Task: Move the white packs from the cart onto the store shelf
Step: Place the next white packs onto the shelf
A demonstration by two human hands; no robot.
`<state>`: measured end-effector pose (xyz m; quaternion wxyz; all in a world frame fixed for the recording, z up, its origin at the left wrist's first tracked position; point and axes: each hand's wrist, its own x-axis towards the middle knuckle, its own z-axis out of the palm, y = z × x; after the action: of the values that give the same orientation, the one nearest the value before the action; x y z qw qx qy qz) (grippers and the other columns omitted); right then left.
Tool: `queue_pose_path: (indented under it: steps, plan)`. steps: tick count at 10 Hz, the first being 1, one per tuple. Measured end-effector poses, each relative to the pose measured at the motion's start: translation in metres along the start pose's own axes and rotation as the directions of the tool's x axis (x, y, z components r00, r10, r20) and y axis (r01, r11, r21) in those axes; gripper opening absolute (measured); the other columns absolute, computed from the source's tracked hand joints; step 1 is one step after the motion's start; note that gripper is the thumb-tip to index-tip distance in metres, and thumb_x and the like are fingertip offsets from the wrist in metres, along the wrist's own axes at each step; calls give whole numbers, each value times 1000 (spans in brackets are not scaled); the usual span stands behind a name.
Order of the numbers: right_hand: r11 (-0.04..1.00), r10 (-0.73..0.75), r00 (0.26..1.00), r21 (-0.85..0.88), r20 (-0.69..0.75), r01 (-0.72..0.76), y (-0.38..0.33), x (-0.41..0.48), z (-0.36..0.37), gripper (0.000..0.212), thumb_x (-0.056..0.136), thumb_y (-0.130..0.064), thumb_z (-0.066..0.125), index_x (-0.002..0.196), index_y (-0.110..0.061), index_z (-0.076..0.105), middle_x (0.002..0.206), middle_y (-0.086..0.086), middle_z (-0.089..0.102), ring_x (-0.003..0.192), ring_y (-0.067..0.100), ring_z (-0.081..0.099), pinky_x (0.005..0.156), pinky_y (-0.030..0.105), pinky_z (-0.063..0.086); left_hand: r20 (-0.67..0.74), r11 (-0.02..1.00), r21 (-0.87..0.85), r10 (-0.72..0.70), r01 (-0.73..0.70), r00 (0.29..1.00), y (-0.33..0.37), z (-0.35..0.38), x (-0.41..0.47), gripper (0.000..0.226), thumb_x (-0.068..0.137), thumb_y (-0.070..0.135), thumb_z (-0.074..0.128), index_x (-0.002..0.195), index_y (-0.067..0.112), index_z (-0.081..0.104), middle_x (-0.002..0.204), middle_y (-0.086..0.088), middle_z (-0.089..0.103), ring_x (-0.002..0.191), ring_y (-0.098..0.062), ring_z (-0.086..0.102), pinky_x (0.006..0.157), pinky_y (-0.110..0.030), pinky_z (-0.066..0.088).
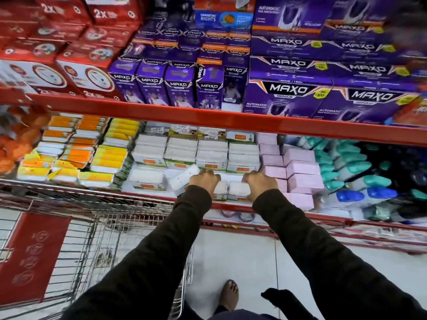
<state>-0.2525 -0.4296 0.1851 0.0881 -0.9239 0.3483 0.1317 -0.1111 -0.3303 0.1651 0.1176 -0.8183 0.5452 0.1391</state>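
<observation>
Both my hands are in on the lower red metal store shelf (194,200), setting down small white plastic-wrapped packs with orange-and-green labels (239,189). My left hand (204,181) is curled over the left end of the front packs, with one loose pack (183,179) tilted just beside it; my right hand (260,182) is curled round the right end, fingers closed on the pack there. More of the same packs stand stacked behind. I judge them light, soft and a bit springy, with slick film, so I'd grip the short ends and squeeze gently, not pinch the top. The wire shopping cart (104,227) at my left looks empty of packs.
</observation>
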Motion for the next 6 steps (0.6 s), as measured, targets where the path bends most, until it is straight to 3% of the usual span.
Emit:
queue_pose_path:
  steps: [1,2,3,4,5,6]
  plan:
    - [1000,1,999,31,-44,1,3,2,9,39,83,-23,74,121,-20,63,117,5,66,106,25,64,86,35,55,-43,999,-30,23,-25,999,-6,7,2,54,87,16,67,137,24,50,133,-5,56,119,-27,57,92,-42,56]
    - [932,111,985,357,-135,-56,4,-6,19,47,77,-28,81,118,-19,62,117,5,61,108,24,59,90,37,55,-190,977,-211,-42,0,981,-7,16,-12,65,81,35,74,139,24,46,139,-5,47,127,-25,48,102,-40,49]
    - [1,454,866,971,212,-238,-6,-24,24,37,84,-27,77,111,-8,60,109,8,60,99,29,62,83,38,57,-204,533,-841,-468,91,860,9,27,-40,54,86,39,70,126,12,46,125,-9,49,117,-22,51,102,-36,47]
    - [-894,117,725,389,678,-220,-12,-37,30,37,99,-32,57,124,-7,47,125,17,49,122,38,51,100,50,50,548,-615,-763,-452,200,704,24,28,-46,57,97,34,57,140,3,38,137,-21,46,114,-34,56,99,-44,49]
    - [-953,125,690,279,713,-116,-14,-37,39,45,103,-28,49,142,-7,41,148,21,40,142,36,35,113,52,38,733,-909,-374,-166,187,660,26,21,-44,65,100,40,50,152,9,26,147,-20,41,121,-38,56,108,-47,45]
    - [-938,146,718,325,681,-118,-12,-21,48,37,103,-29,48,135,-8,47,145,17,47,139,36,41,109,52,43,690,-961,-257,-110,100,716,30,5,-39,54,102,36,46,149,12,32,142,-20,45,133,-38,46,112,-45,40]
